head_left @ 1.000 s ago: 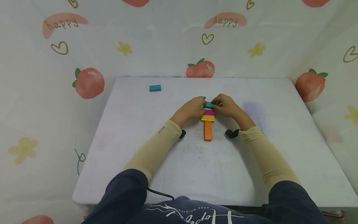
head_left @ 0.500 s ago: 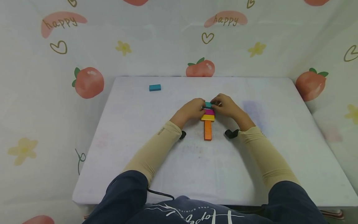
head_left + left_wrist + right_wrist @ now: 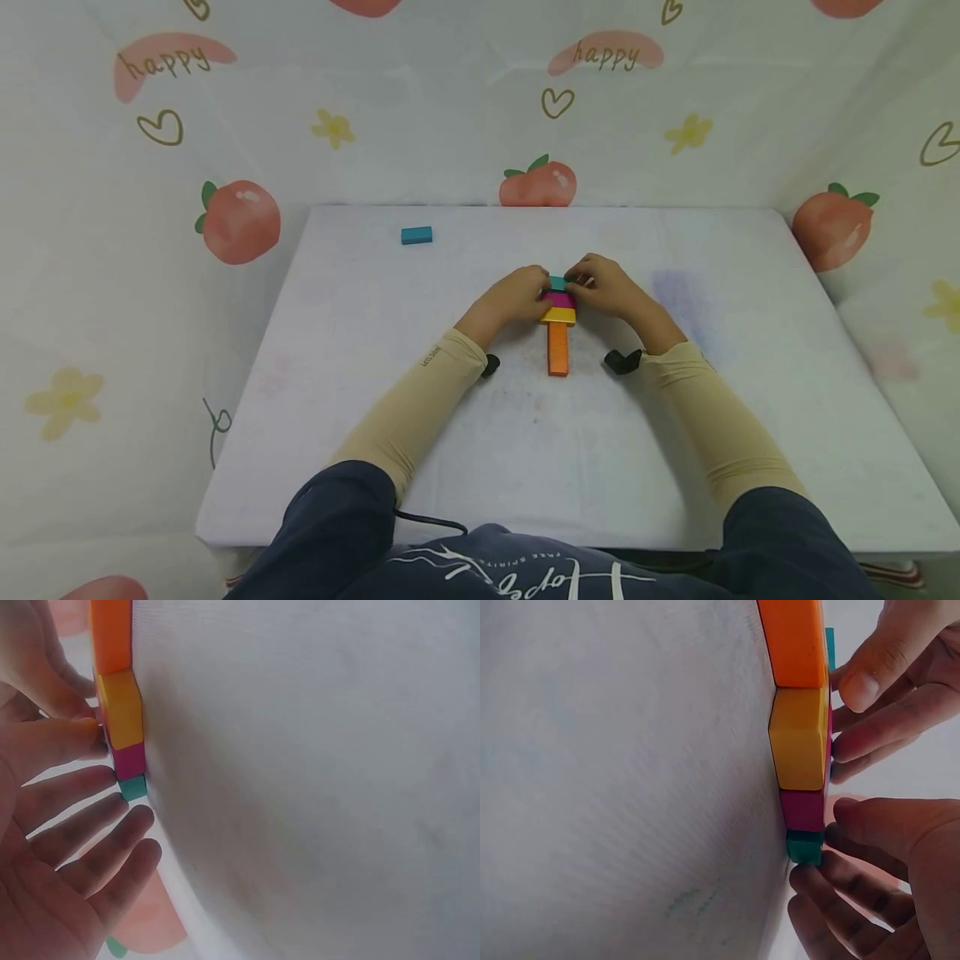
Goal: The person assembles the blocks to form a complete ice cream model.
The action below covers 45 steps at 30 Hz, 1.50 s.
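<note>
A flat row of blocks lies on the white table: an orange block [image 3: 558, 350], a yellow block [image 3: 558, 316] with slanted ends, a magenta block [image 3: 557, 300] and a teal block [image 3: 557, 283] at the far end. My left hand [image 3: 507, 298] holds the teal block's left end, its thumb beside the magenta block. From the other side my right hand [image 3: 606, 287] grips the teal block's right end between thumb and fingers. Fingertips [image 3: 804, 876] touch the teal block's end in the right wrist view. The hands partly cover the teal and magenta blocks.
A separate blue block [image 3: 416, 236] lies at the back left of the table [image 3: 345, 333]. A cloth printed with fruit and flowers hangs behind. Black wrist pieces [image 3: 622, 360] sit under the sleeves near the blocks.
The teal block has come slightly toward the person, closing the gap to the magenta block. My left hand has shifted a little downward with it; the right hand has barely moved.
</note>
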Motion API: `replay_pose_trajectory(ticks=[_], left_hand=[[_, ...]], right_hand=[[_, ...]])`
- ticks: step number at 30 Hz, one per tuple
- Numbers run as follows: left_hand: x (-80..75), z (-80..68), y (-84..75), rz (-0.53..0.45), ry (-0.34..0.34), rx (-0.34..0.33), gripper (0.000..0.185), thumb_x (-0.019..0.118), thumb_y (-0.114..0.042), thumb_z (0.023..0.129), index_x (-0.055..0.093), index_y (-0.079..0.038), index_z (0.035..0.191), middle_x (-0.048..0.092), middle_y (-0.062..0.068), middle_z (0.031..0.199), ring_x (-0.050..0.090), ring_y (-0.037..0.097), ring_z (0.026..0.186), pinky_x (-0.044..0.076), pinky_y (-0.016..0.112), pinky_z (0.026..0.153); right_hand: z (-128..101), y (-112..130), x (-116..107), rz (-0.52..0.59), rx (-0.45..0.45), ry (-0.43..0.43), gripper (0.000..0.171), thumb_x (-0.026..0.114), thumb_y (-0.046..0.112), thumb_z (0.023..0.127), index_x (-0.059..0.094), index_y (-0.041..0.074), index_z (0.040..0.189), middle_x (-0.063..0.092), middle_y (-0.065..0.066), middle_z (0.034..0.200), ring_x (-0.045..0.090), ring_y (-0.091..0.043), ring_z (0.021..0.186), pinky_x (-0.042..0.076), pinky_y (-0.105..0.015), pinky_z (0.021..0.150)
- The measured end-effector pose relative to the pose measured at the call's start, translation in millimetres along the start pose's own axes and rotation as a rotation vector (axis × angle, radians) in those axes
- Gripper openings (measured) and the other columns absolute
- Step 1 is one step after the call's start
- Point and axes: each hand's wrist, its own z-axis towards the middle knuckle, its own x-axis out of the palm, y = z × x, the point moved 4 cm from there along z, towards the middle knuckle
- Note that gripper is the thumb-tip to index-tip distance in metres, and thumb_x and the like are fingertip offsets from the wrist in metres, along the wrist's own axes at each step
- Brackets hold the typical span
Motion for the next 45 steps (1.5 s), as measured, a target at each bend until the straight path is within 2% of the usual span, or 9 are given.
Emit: replay_pose_trajectory(ticks=[5,13,15,18,21,24,35,41,45], left_hand=[[-0.2,-1.9,-2.2,0.016,-0.011,0.002,0.019,0.068,-0.019,0.103,0.069,0.0,0.099,0.064,0.01,0.108,0.057,0.021,0.092,0.048,0.028,0.082],[-0.9,-5.2,-4.4,0.009,-0.012,-0.007,0.019,0.069,-0.019,0.102,0.068,0.0,0.098,0.061,0.01,0.104,0.053,0.019,0.087,0.041,0.026,0.075],[-1.0,-5.8,-5.1,0.003,-0.006,-0.006,0.02,0.069,-0.019,0.102,0.069,0.001,0.101,0.064,0.012,0.109,0.056,0.022,0.09,0.045,0.028,0.078],[-1.0,-7.3,-6.1,0.009,0.005,-0.004,0.024,0.069,-0.019,0.103,0.073,0.003,0.112,0.068,0.015,0.124,0.064,0.025,0.106,0.054,0.03,0.095],[-2.0,-9.5,-5.1,0.023,0.003,-0.009,0.029,0.067,-0.02,0.104,0.074,0.001,0.123,0.066,0.016,0.14,0.063,0.027,0.128,0.049,0.036,0.116],[-4.8,-14.1,-0.8,0.023,-0.005,-0.027,0.033,0.065,-0.021,0.105,0.072,-0.001,0.131,0.062,0.014,0.147,0.058,0.028,0.139,0.044,0.038,0.122],[-28.3,-36.1,43.8,0.043,-0.058,-0.094,0.042,0.061,-0.023,0.107,0.062,-0.001,0.142,0.06,0.014,0.148,0.054,0.027,0.143,0.041,0.039,0.124],[-52.9,-51.0,78.6,0.003,-0.128,-0.15,0.047,0.062,-0.022,0.105,0.058,0.002,0.146,0.054,0.019,0.155,0.047,0.033,0.15,0.035,0.043,0.128],[-70.8,-62.2,104.5,-0.034,-0.179,-0.224,0.05,0.061,-0.023,0.106,0.055,0.001,0.149,0.05,0.02,0.158,0.043,0.035,0.153,0.033,0.046,0.128]], right_hand=[[-3.2,3.5,1.0,0.006,0.003,0.009,0.027,0.067,0.01,0.102,0.072,-0.008,0.121,0.064,-0.024,0.117,0.065,-0.037,0.107,0.057,-0.052,0.094],[-6.5,2.6,3.4,0.001,-0.005,-0.001,0.027,0.067,0.011,0.103,0.072,-0.007,0.122,0.064,-0.024,0.118,0.066,-0.037,0.107,0.058,-0.052,0.093],[-8.2,2.6,3.4,0.001,-0.001,-0.008,0.027,0.067,0.012,0.103,0.073,-0.006,0.122,0.063,-0.023,0.119,0.065,-0.037,0.109,0.058,-0.053,0.095],[-13.0,3.9,3.6,0.009,0.006,-0.021,0.027,0.068,0.013,0.103,0.073,-0.005,0.122,0.062,-0.022,0.12,0.063,-0.038,0.112,0.057,-0.054,0.098],[-18.6,7.3,3.7,-0.001,0.001,-0.023,0.026,0.072,0.015,0.102,0.074,-0.003,0.121,0.062,-0.021,0.124,0.061,-0.038,0.116,0.056,-0.056,0.101],[-23.2,10.6,5.0,-0.022,-0.008,-0.014,0.029,0.076,0.018,0.099,0.074,-0.002,0.12,0.062,-0.02,0.128,0.06,-0.037,0.119,0.054,-0.057,0.104],[-31.7,12.2,11.6,-0.083,0.016,0.04,0.042,0.079,0.028,0.096,0.073,0.0,0.127,0.061,-0.019,0.136,0.057,-0.037,0.128,0.049,-0.056,0.114],[-33.3,14.1,10.9,-0.105,-0.024,0.033,0.037,0.079,0.024,0.096,0.074,-0.002,0.121,0.063,-0.019,0.13,0.059,-0.037,0.123,0.05,-0.055,0.112],[-32.2,15.0,10.6,-0.12,-0.031,0.034,0.038,0.08,0.025,0.096,0.074,-0.001,0.123,0.064,-0.017,0.13,0.06,-0.035,0.122,0.051,-0.053,0.112]])
